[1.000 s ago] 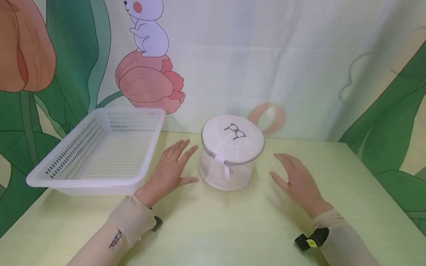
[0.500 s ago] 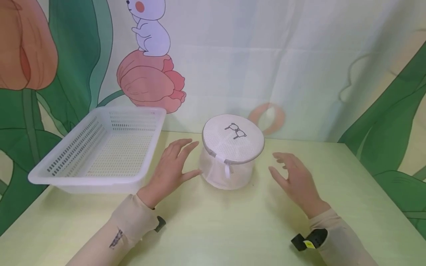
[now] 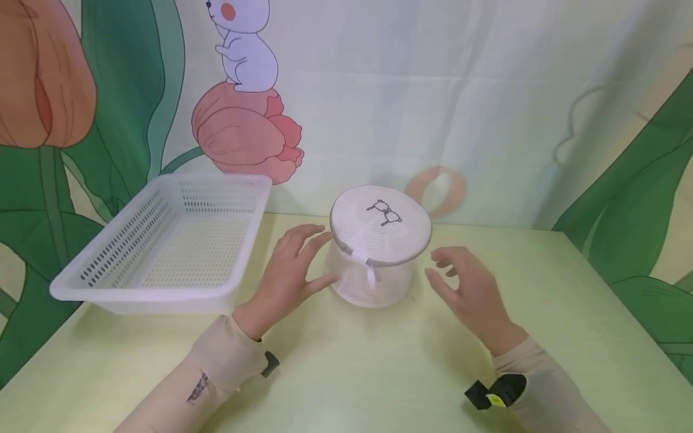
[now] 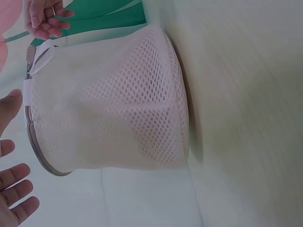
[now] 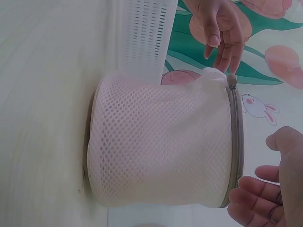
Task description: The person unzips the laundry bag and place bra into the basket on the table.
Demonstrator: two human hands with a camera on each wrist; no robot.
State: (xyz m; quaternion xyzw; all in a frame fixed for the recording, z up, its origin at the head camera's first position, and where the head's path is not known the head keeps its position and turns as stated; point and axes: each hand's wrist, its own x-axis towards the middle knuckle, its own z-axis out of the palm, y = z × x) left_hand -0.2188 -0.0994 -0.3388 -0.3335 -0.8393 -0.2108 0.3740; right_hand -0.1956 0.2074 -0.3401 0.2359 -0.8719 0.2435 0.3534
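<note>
A round white mesh laundry bag (image 3: 373,282) stands upright on the table, its lid edged by a grey zipper (image 5: 235,137) and printed with a pair of glasses. A white pull loop (image 4: 42,60) hangs at the zipper. My left hand (image 3: 284,276) is at the bag's left side, thumb and fingers spread, fingertips right at the rim. To the right of the bag, my right hand (image 3: 471,291) is held a little apart from it, fingers loosely bent toward the mesh. Neither hand holds anything. In the right wrist view, the bag's side wall bulges slightly near the top.
A white plastic basket (image 3: 162,294) with slotted walls stands at the left of the table, close to my left forearm. The pale yellow-green table (image 3: 373,379) ends at a cloth backdrop (image 3: 487,120) with printed tulips and a white rabbit.
Both hands have moved inward toward the mesh laundry bag, the left one to the right and the right one to the left. The bag stays where it was.
</note>
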